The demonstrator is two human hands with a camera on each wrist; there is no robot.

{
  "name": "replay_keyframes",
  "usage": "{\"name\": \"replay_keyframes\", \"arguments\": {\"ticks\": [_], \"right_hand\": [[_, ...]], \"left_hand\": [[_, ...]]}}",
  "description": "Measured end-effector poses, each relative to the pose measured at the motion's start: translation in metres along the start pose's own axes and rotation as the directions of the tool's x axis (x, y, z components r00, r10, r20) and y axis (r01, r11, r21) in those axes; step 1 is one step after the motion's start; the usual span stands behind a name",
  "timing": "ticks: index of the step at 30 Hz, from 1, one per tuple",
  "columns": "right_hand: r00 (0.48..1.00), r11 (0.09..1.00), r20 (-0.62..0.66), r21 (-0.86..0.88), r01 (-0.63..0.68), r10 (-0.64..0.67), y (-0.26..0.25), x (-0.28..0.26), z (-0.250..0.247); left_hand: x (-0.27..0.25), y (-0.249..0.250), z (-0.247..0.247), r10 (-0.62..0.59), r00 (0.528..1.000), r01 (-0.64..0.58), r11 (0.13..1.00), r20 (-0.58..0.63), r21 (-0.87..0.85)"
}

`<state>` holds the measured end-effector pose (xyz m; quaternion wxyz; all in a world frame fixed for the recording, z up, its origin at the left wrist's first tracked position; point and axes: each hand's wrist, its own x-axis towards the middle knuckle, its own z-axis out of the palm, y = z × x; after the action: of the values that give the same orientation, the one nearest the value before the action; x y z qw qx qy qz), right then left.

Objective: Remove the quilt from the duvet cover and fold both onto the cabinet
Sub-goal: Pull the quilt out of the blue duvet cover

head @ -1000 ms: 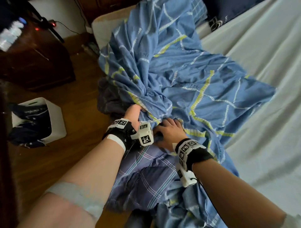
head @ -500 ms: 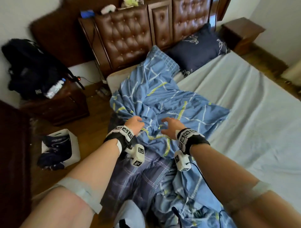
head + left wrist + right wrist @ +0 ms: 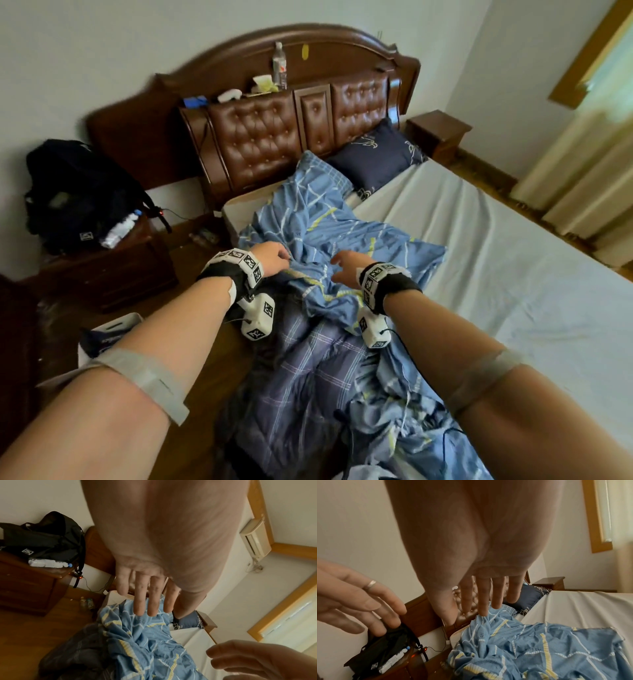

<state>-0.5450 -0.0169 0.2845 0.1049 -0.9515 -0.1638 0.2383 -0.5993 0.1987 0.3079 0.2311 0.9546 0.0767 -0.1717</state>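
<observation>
The blue duvet cover (image 3: 342,236) with white and yellow lines lies crumpled on the left side of the bed. Out of its near end comes the purple-grey plaid quilt (image 3: 308,377), which hangs over the bed's edge toward the floor. My left hand (image 3: 274,257) and right hand (image 3: 342,269) are side by side over the bunched edge of the cover. In the left wrist view the left hand's fingers (image 3: 149,601) are straight above the cover (image 3: 145,649). In the right wrist view the right hand's fingers (image 3: 488,596) are straight too, and hold nothing.
A brown bedside cabinet (image 3: 102,277) at the left carries a black backpack (image 3: 78,192) and a plastic bottle (image 3: 118,229). A second cabinet (image 3: 438,133) stands beyond the navy pillow (image 3: 376,161). A white bin (image 3: 109,332) sits on the wood floor. Pale sheet (image 3: 496,274) covers the bed's right side.
Both hands gripped the bunched cover a second ago; now they have let go and their fingers are straight. The head view has tilted up to show the headboard.
</observation>
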Motion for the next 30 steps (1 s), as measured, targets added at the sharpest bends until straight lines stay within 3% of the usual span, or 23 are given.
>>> {"name": "replay_keyframes", "arguments": {"ticks": [5, 10, 16, 24, 30], "right_hand": [[0.999, 0.999, -0.029, 0.021, -0.034, 0.035, -0.094, -0.032, 0.036], [0.993, 0.991, -0.056, 0.099, -0.093, 0.099, -0.137, -0.061, 0.054], [0.985, 0.976, -0.09, 0.172, -0.131, 0.148, -0.14, -0.067, 0.052], [0.977, 0.976, -0.176, 0.202, -0.084, 0.12, -0.147, -0.051, 0.085], [0.957, 0.943, -0.122, 0.24, -0.229, 0.263, -0.129, -0.029, 0.109]], "left_hand": [[-0.042, -0.083, -0.027, 0.083, 0.996, -0.084, 0.996, 0.025, 0.04], [-0.065, -0.117, -0.046, 0.151, 0.986, -0.155, 0.986, 0.068, 0.06], [-0.071, -0.128, -0.059, 0.203, 0.976, -0.208, 0.975, 0.074, 0.076], [-0.061, -0.152, -0.055, 0.17, 0.981, -0.184, 0.971, 0.098, 0.153], [-0.005, -0.169, -0.047, 0.201, 0.963, -0.229, 0.961, 0.179, 0.154]]}}
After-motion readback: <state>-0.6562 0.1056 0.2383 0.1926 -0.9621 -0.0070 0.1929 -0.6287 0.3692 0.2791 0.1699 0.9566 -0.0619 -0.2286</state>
